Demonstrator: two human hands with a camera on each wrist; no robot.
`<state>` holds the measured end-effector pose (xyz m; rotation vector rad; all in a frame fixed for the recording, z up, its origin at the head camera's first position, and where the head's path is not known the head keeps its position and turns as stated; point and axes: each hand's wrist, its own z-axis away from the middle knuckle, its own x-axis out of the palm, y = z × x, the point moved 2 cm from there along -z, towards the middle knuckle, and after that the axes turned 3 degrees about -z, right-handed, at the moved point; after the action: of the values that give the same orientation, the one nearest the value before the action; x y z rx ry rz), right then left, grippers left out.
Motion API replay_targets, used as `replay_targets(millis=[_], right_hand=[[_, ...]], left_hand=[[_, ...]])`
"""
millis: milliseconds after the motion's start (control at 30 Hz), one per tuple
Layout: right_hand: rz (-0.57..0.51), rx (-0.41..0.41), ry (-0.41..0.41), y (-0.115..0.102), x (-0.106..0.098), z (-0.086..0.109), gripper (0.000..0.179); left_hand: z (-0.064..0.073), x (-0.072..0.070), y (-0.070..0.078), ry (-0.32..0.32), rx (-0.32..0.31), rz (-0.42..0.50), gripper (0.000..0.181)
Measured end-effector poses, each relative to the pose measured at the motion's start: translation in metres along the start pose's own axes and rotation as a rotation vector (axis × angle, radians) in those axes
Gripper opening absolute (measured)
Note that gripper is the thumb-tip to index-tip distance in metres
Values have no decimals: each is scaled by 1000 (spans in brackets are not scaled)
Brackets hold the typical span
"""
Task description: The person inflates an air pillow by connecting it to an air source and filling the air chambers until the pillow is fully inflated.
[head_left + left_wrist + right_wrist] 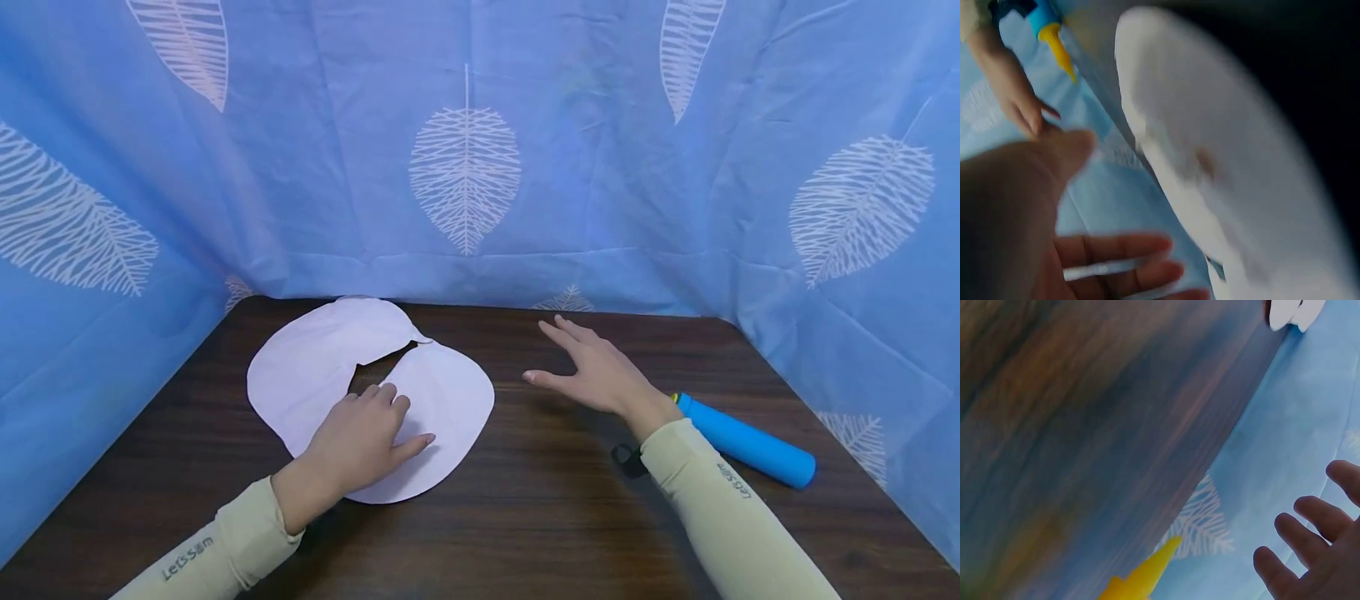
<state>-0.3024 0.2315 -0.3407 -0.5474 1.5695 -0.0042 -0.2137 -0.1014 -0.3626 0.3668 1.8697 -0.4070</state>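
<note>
In the head view, dark lettering [187, 558] stands on the pale yellow left sleeve [247, 533], at the lower left of the frame. It slants upward to the right and begins "Let's"; the next word starts with "S" and ends in "m", its middle letters too smudged to read surely. On the right sleeve [742, 533], at the lower right of the frame, a smaller-looking dark print [733, 481] slants downward to the right. It also begins "Let's", followed by a word with a capital "S" that seems to be "Slim".
</note>
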Motion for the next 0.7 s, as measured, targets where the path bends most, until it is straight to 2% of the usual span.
replay_targets(millis=[67, 133, 233, 367, 600, 700], right_hand=[[2, -15, -8, -6, 4, 1, 102], [5, -28, -12, -11, 8, 2, 102], [11, -46, -21, -18, 13, 1, 100], [7, -64, -35, -24, 19, 0, 98], [-22, -97, -52, -39, 30, 1, 94], [-25, -126, -66, -54, 37, 2, 85]], left_hand=[[7, 3, 6, 0, -31, -40, 54], [12, 7, 11, -30, -73, -48, 54], [16, 13, 15, -103, -131, -3, 51], [18, 19, 15, -156, -157, 66, 40], [18, 22, 13, -152, -156, 158, 23], [18, 24, 12, -114, -144, 173, 21]])
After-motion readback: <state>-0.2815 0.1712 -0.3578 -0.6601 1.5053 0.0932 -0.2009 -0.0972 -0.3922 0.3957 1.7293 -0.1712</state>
